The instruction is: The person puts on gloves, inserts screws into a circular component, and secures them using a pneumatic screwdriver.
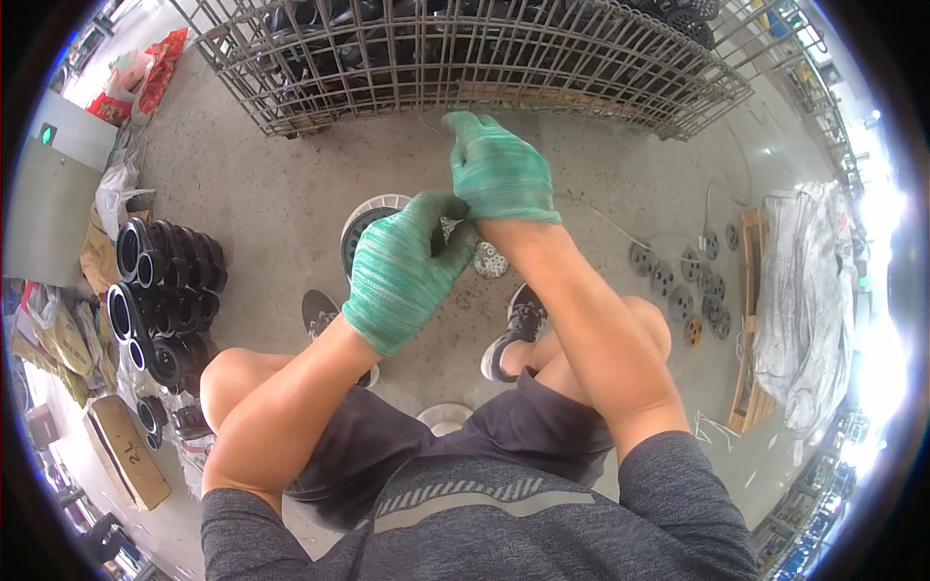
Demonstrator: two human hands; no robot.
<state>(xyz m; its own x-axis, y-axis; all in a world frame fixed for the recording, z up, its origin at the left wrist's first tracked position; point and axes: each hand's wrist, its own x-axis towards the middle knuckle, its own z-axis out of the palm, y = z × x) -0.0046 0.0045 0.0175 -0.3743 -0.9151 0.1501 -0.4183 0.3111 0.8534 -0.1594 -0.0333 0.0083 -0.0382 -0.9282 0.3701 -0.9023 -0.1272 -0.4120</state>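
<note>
Over concrete flr (262,208), L hand (402,269) at R glove cuff (518,217), can't tell if pinching; R hand (502,172) blurred, grip unclear; wht-rimmed round tub (363,208) partly behind L hand, perforated disc (491,261) nearby.

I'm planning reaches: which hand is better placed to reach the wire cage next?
Probably the right hand: it appears nearer the wire cage, while the left hand sits farther back.

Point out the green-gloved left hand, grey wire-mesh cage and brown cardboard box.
Green-gloved left hand (399,273): head view, back of glove.
Grey wire-mesh cage (484,94): head view, near mesh wall.
Brown cardboard box (129,455): head view, visible face.
</note>
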